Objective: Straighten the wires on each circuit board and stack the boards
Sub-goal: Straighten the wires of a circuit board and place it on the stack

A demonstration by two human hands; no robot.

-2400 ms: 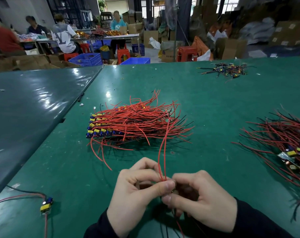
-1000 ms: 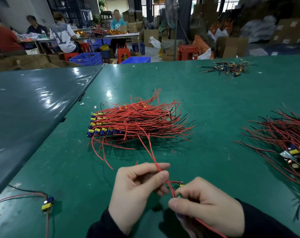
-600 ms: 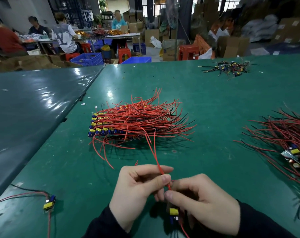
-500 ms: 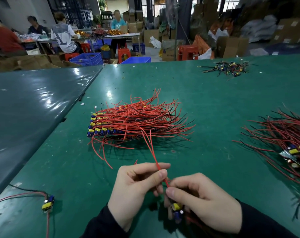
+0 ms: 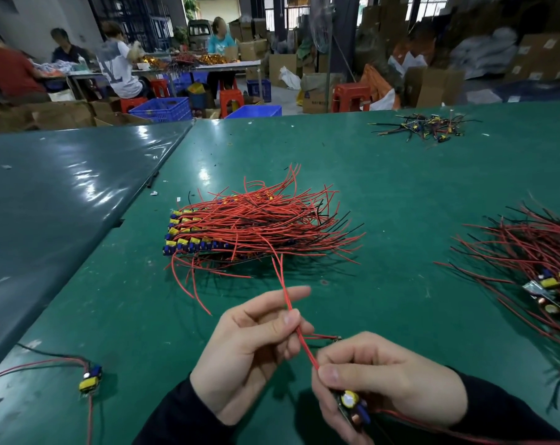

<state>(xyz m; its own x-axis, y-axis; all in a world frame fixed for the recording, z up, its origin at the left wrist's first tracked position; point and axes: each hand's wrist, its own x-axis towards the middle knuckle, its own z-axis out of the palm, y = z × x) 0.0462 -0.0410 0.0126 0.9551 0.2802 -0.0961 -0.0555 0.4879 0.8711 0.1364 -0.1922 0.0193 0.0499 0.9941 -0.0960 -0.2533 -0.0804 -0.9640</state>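
Low over the green table (image 5: pixel 384 194), the right hand (image 5: pixel 391 385) grips a small circuit board (image 5: pixel 352 407), while the left hand (image 5: pixel 253 348) pinches its thin red wires (image 5: pixel 286 295), which run up and away. Beyond lies the stacked pile of red-wired boards (image 5: pixel 240 226); a loose heap of wired boards (image 5: pixel 535 264) sits to the right.

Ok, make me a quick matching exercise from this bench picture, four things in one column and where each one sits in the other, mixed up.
Things:
1. neat stack of boards
2. single board
3. loose heap of boards
4. held board

Places:
A. right edge of the table
B. in the right hand
C. table centre
D. near left corner

Pairs: 1-C, 2-D, 3-A, 4-B
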